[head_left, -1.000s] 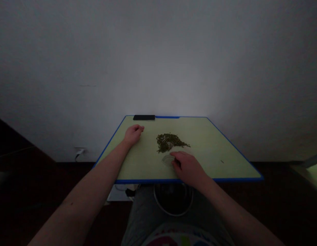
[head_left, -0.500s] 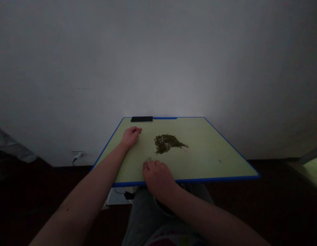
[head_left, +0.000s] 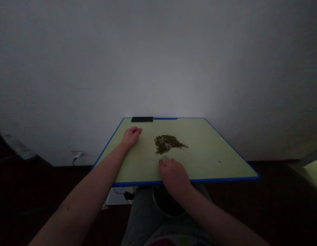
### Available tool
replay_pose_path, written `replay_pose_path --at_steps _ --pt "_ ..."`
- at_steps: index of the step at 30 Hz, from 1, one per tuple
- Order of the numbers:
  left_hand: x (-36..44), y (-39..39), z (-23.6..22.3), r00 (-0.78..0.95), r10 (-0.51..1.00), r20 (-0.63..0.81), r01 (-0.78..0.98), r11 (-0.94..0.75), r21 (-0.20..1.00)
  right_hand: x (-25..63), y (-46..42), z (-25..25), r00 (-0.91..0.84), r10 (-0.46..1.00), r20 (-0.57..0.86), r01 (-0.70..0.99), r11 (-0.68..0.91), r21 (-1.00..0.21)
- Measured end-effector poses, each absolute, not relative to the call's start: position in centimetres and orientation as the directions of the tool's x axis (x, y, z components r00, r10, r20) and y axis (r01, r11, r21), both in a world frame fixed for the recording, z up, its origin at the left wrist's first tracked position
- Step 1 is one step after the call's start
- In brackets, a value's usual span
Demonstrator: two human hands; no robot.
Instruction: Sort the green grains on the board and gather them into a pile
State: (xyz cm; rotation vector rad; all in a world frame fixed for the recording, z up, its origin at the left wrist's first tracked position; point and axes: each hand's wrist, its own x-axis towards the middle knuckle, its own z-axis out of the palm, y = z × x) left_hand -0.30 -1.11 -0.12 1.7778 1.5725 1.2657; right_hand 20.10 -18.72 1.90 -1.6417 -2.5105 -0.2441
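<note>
Right hand (head_left: 174, 174) is low on the pale green surface (head_left: 209, 157), near the blue front edge, heel hanging just over that edge. Its fingers (head_left: 163, 163) are bunched and curled down around a small translucent round disc (head_left: 164, 160), which sits at the fingertips, on or just above the surface; hard to tell which in this light. Disc is just below the front edge of the herb pile, nearly touching it. Pile is dried, crumbled green herb (head_left: 167, 144), roughly triangular, about mid-surface, loose bits trailing off to the right. Left hand (head_left: 131, 137) rests on the surface near its left edge, well apart from the other hand and just left of the pile. Its fingers (head_left: 137, 130) are curled in and pressed together, holding nothing visible. Black phone (head_left: 142, 119) lies face-up flat against the far edge, up and to the right of the left hand. One dark speck (head_left: 219, 161) sits on the right side of the surface. Below the front edge, between the grey trousers (head_left: 137, 218), is a dark round bowl (head_left: 166, 202) with a pale rim. Contents not visible, too dark.
</note>
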Motion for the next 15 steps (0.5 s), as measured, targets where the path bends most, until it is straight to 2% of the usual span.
replay_pose_path --at_steps 7,15 --pt "-0.5 -1.1 -0.2 -0.067 0.939 0.337 0.528 -0.253 0.811 25.0 -17.5 1.3 -0.331 0.923 0.195 0.943 0.316 0.102" --pt "-0.8 -1.4 -0.2 -0.072 0.943 0.326 0.525 -0.242 0.816 28.9 -16.3 0.7 -0.295 0.917 0.268 0.951 0.309 -0.011"
